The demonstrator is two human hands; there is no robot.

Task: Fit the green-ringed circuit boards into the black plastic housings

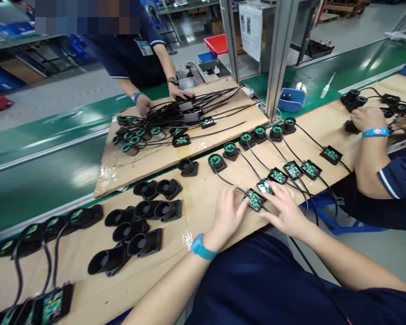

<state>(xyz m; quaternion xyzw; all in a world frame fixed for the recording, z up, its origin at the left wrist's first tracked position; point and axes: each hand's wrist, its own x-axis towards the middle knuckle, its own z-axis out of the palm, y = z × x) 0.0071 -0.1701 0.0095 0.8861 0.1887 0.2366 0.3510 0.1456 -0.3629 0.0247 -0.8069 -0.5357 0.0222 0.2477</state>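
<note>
My left hand (228, 212), with a blue wristband, touches the left side of a small black box with a green circuit board (255, 199); thumb and fingers are at its edge. My right hand (284, 205) is spread just to the right of that box, its fingertips over a neighbouring board (264, 185). Whether it grips anything is hard to see. A black cable links the first box to a round black housing (217, 161) with a green disc inside. More such boards, among them one at the right (310, 169), lie in a row, each cabled to a housing.
Several empty black housings (145, 243) stand on the cardboard-covered table (176, 280) at the left. Across from me, a person's hands (145, 104) touch a pile of cabled parts (169, 115). Another person's hand (370, 118) works at the right. A metal post (278, 58) rises behind the row.
</note>
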